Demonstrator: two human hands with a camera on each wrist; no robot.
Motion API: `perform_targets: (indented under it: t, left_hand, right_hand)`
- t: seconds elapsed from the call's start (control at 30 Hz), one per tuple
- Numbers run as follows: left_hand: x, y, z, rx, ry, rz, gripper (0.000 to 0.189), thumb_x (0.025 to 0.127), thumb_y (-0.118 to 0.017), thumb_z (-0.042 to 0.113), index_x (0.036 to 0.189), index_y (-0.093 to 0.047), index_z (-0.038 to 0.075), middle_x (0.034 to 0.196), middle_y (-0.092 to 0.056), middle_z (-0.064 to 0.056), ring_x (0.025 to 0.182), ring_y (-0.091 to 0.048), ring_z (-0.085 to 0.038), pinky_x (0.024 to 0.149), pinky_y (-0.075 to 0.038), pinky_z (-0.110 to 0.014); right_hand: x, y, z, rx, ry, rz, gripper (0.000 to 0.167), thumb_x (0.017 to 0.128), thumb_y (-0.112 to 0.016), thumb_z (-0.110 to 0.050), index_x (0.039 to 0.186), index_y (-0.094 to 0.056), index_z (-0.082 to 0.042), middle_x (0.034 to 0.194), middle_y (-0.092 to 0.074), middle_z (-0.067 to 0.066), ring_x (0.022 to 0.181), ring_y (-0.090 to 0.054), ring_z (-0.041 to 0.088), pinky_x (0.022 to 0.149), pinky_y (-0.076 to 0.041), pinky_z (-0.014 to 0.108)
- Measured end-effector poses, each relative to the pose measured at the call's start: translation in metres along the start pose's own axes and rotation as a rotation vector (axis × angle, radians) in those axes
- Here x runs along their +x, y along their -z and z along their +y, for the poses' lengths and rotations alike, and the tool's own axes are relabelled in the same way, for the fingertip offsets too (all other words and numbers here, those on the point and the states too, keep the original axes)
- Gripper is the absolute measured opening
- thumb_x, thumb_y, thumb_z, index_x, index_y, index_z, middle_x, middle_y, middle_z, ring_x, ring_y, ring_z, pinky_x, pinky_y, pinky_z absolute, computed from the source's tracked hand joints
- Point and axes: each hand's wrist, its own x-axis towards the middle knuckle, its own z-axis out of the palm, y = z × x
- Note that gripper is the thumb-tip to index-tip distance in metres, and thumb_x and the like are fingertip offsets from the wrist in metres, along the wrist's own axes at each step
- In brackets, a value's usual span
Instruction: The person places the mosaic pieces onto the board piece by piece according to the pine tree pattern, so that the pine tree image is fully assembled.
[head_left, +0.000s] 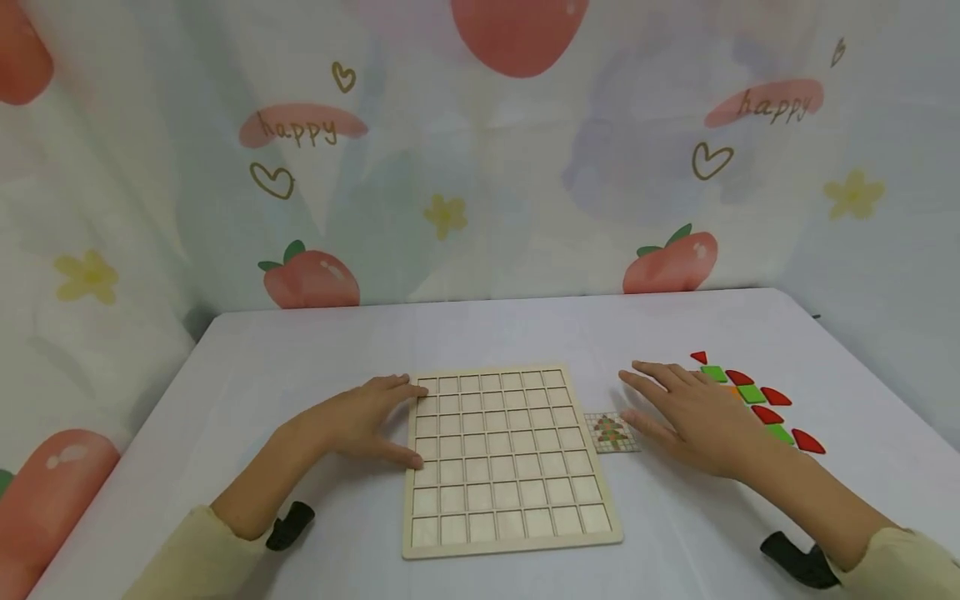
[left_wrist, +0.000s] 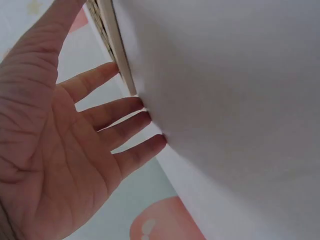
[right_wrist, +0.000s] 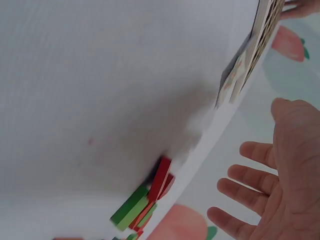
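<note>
The flat, pale board with little squares, maybe wood, (head_left: 510,456) lay mid-table (head_left: 330,350). The left grip (head_left: 360,423) was loose, thumb and one fingertip touching the board's left edge. The right grip (head_left: 701,421) held nothing, its fingers loose beside the small tree-picture card (head_left: 613,433) and the flat red and green blocks (head_left: 752,394). The board looked stiff, light and a bit slidey, best held by its rim. The blocks looked hard and light, best pinched by their sides. White table lay behind the board; the card crowded its right edge.
</note>
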Motion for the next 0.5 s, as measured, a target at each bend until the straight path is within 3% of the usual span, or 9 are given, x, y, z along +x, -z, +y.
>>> perform_targets:
  t: [0.23, 0.5]
  left_hand:
    - [0.007, 0.005, -0.004, -0.076, -0.01, -0.01, 0.105, 0.07, -0.089, 0.059, 0.154, -0.044, 0.014, 0.166, -0.03, -0.016, 0.154, -0.023, -0.038, 0.12, -0.029, -0.06]
    - [0.008, 0.003, -0.004, -0.172, 0.027, -0.012, 0.108, 0.069, -0.093, 0.05, 0.157, -0.042, 0.015, 0.168, -0.025, -0.014, 0.157, -0.017, -0.036, 0.122, -0.024, -0.061]
  right_hand:
    - [0.006, -0.001, 0.032, 0.024, -0.071, -0.034, 0.057, 0.101, -0.065, -0.036, 0.144, -0.055, -0.001, 0.141, -0.056, 0.024, 0.129, -0.054, 0.044, 0.099, -0.047, 0.066]
    - [0.005, -0.011, 0.076, 0.043, -0.178, -0.095, 0.054, 0.097, -0.069, -0.022, 0.14, -0.054, 0.008, 0.135, -0.054, 0.033, 0.121, -0.052, 0.052, 0.096, -0.047, 0.069]
